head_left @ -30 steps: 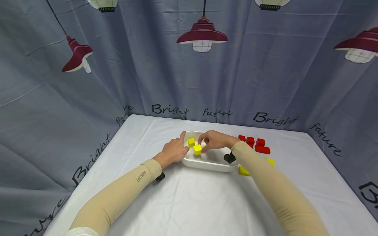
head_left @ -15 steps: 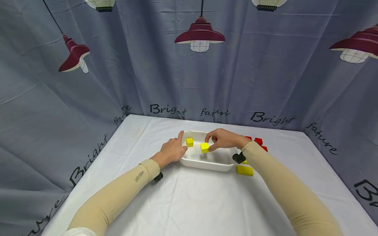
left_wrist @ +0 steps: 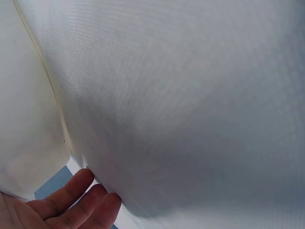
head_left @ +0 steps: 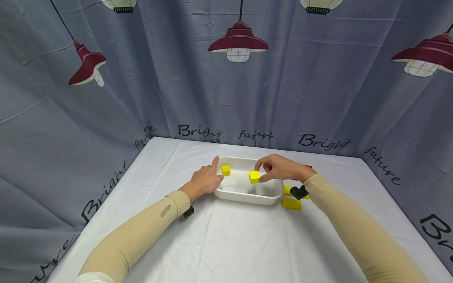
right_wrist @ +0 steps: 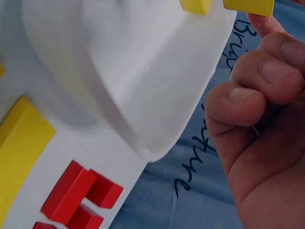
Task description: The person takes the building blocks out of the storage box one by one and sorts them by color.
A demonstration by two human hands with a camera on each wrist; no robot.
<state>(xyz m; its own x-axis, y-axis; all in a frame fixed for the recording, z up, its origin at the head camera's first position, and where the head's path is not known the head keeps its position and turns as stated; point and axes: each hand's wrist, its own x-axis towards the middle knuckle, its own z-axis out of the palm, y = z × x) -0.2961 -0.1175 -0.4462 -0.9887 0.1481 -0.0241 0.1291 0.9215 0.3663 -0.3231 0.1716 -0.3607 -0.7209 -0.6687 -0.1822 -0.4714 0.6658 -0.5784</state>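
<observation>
My right hand pinches a yellow cube between thumb and index finger, above the white tray. In the right wrist view that cube shows at the top edge, with the other fingers curled below it. My left hand lies at the tray's left end, its index finger along the rim and its thumb reaching over the edge. The left wrist view shows several left fingertips beside the tray's outer wall. A second yellow cube sits inside the tray, near its left end.
Yellow blocks lie on the white cloth just right of the tray. Several red blocks stand farther back, mostly hidden by the right hand in the head view. A grey curtain hangs behind the table.
My right hand has moved to the right with the pinched yellow cube, away from the second cube. The left hand has stayed at the tray's left end.
</observation>
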